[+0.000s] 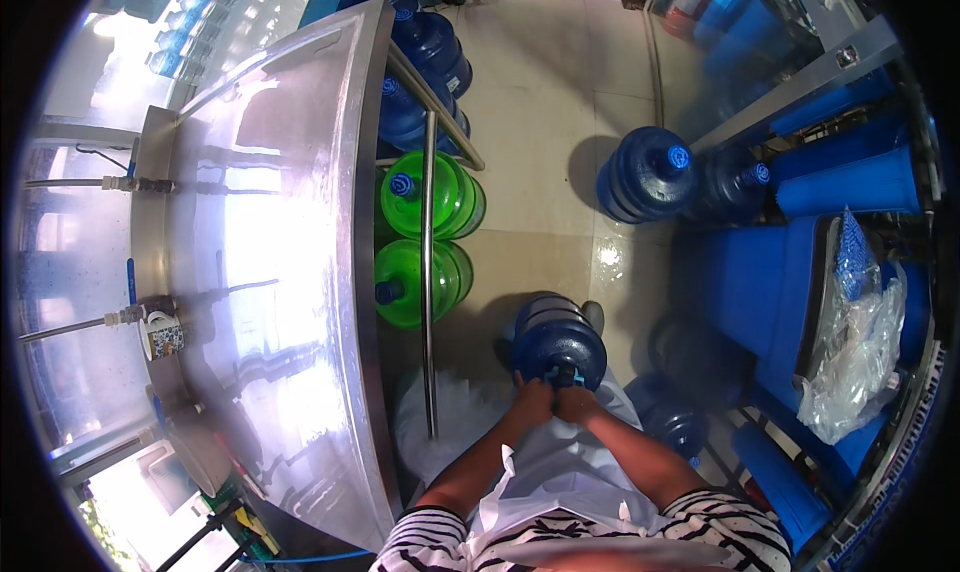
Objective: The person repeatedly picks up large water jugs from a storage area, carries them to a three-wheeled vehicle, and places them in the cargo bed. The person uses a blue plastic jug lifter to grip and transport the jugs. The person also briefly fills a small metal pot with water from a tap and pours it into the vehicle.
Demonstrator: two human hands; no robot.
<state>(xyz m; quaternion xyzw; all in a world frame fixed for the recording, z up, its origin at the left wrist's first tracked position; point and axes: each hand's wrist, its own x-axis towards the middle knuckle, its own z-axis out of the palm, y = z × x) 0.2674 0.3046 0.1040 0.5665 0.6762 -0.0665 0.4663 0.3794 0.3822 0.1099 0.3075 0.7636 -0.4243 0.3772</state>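
Note:
A large blue water jug [560, 337] hangs or stands before my legs, its neck tilted toward me. At the neck is a light-blue piece that looks like a carrying handle [563, 375]. My left hand [533, 398] is closed at the left side of the neck. Close beside it, my right hand [574, 404] is closed at the right side. The fingers are partly hidden. Whether the jug's base touches the floor cannot be made out. A white apron [560, 482] covers my front.
Left is a wet steel counter [290, 272] with a metal rail [429, 272]. Green jugs [425, 197] stand beside it, with blue jugs [435, 47] beyond. More blue jugs [645, 177] stand on the tiled floor [530, 112] at right. A blue chair [760, 282] holds a clear plastic bag [850, 372].

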